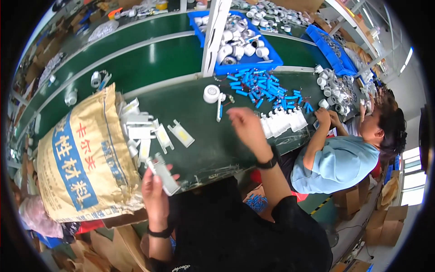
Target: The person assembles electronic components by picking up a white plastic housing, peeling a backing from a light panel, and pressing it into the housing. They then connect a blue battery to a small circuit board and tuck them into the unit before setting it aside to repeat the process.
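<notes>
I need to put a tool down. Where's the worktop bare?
Bare: the green worktop between the loose white parts and right hand; also left of the round white piece. Crowded: around the blue cylinders, and beside the sack's mouth.

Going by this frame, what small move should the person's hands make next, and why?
Probably bring the right hand across to the white housing in the left hand: the left already grips that piece, the right appears empty, and a row of white pieces sits beside the right hand.

Sack (86, 158) at left, cylinders (263, 87) right on workbench (206, 147), housings (284, 122) before them, bin (248, 68) behind
</notes>
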`<state>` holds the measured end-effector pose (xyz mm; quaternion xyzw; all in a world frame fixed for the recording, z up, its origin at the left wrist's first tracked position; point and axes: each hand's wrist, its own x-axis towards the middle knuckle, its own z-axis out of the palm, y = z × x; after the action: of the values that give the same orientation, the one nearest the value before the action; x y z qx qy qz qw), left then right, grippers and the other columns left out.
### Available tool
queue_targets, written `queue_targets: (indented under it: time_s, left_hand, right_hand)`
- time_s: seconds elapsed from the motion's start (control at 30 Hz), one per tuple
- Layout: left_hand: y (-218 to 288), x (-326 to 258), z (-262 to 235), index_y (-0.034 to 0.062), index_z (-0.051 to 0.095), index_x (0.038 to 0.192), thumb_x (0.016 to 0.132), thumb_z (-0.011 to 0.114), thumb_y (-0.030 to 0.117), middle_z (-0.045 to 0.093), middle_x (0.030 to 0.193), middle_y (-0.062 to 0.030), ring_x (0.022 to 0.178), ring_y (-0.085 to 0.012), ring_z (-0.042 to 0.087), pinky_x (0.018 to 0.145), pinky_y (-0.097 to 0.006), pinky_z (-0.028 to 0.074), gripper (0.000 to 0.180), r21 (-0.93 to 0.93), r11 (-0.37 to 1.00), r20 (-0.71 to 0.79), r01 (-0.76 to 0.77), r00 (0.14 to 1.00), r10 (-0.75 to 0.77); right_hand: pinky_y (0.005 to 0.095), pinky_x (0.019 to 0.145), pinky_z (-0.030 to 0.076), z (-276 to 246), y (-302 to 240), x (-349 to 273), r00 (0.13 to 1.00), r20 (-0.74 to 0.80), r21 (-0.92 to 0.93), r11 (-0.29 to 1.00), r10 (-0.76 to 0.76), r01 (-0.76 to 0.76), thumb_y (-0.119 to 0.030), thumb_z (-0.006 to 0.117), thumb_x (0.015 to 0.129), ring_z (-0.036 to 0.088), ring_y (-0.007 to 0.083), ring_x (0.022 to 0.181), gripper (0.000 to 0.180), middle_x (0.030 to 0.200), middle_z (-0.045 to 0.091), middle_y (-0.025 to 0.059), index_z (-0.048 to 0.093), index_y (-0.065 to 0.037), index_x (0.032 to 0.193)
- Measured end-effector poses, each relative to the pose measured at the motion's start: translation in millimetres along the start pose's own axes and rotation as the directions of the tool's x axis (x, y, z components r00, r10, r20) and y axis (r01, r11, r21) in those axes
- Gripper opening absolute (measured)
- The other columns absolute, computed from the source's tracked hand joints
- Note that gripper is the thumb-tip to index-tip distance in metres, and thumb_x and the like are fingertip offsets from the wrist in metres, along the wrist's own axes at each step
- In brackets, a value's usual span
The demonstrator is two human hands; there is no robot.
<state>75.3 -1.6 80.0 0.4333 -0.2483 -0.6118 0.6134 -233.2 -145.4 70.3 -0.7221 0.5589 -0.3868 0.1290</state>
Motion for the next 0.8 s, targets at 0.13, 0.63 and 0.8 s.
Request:
queue_targets:
  time_s: [0.13, 0.63, 0.8]
  left_hand:
    - [-9.2, 32.5, 34.9, 0.0077, 0.049, 0.144, 0.107, 0.054, 0.022, 0.068, 0.123, -0.0184, 0.094, -0.0262, 0.073, 0.079, -0.037, 0.062, 0.041, 0.09, 0.995, 0.129, 0.032, 0.991, -0.044]
    - [-1.7, 92.9, 67.4, 0.0048, 0.05, 0.141, 0.106, 0.055, 0.025, 0.069, 0.121, -0.016, 0.096, -0.0256, 0.073, 0.084, -0.038, 0.06, 0.04, 0.036, 0.999, 0.166, -0.029, 0.986, 0.022]
    - [-11.6, 163.5, 81.0, 0.0094, 0.046, 0.145, 0.106, 0.055, 0.033, 0.065, 0.129, -0.0148, 0.099, -0.0241, 0.07, 0.083, -0.037, 0.06, 0.047, -0.127, 0.967, 0.239, -0.221, 0.939, 0.246]
  right_hand:
    - [0.0426, 0.077, 0.055, 3.4, 68.9, 55.4, 0.971, -0.239, -0.17, 0.984, 0.002, -0.043, -0.005, 0.068, 0.089, 0.07, 0.0333, 0.089, 0.017, 0.098, 0.072, 0.0149, 0.072, -0.004, 0.106]
    - [0.0374, 0.085, 0.056, -36.3, 36.0, 52.8, 0.989, -0.13, -0.288, 0.957, -0.074, 0.033, -0.008, 0.071, 0.088, 0.069, 0.0281, 0.094, 0.018, 0.104, 0.069, 0.0109, 0.067, -0.006, 0.106]
    - [0.0349, 0.095, 0.055, 12.8, -23.8, 31.0, 0.934, 0.352, 0.879, 0.325, 0.052, -0.349, -0.011, 0.065, 0.1, 0.068, 0.0206, 0.108, 0.024, 0.12, 0.068, 0.0115, 0.056, -0.007, 0.122]
